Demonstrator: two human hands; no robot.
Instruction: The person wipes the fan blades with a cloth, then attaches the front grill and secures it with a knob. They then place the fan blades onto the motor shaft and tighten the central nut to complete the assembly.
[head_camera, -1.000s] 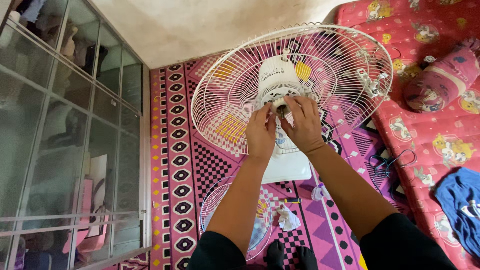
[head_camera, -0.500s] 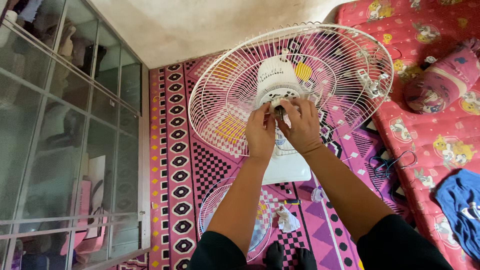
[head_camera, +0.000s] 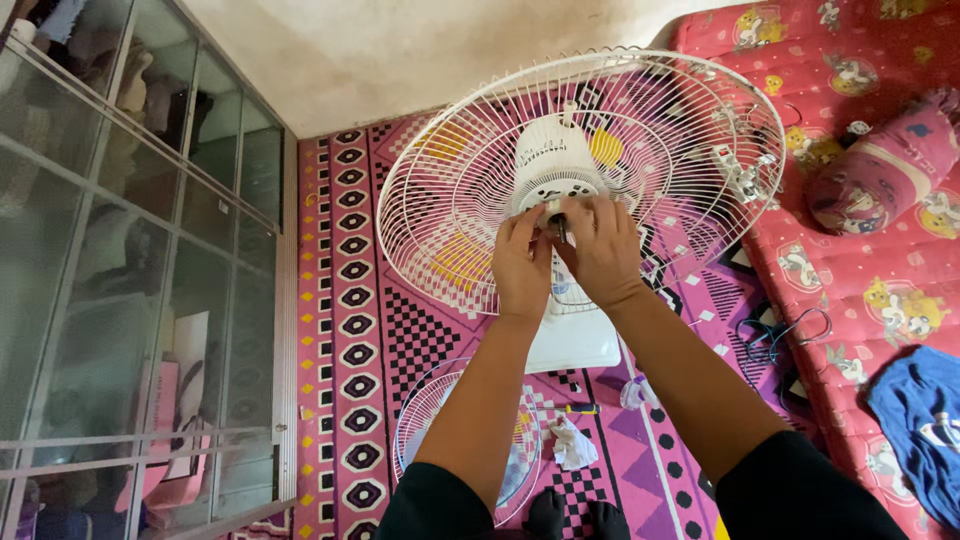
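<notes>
Fan motor hub (head_camera: 552, 165), white and vented, sits at the centre of the rear wire guard (head_camera: 450, 200), and that is where both my hands meet. From my head camera, looking down, my left hand (head_camera: 522, 265) and my right hand (head_camera: 603, 255) are side by side and nearly touching, fingers (head_camera: 528, 222) curled in narrow around the short spindle (head_camera: 558, 212) that sticks out of the hub. They look pinched on a small part at the spindle's base, but my own knuckles hide it, so I cannot tell what kind of part it is or how firmly I grip it.

As I judge it, the fan is well taken apart: no blade is on the spindle and the front is bare. A second round wire guard (head_camera: 430, 420) lies flat on the patterned pink carpet (head_camera: 350, 300) below my left forearm, near my feet. Beside it are a crumpled white cloth (head_camera: 572, 445) and a screwdriver with a yellow and dark handle (head_camera: 580, 408). The rear guard is on the motor housing, above the white base (head_camera: 575, 340), so whatever fastens it at the hub appears to be the piece in hand.

To my right, a red printed mattress (head_camera: 860, 230) carries a bolster pillow (head_camera: 880, 165) and a blue cloth (head_camera: 920, 420); a glass-fronted cabinet (head_camera: 130, 270) stands to my left.
</notes>
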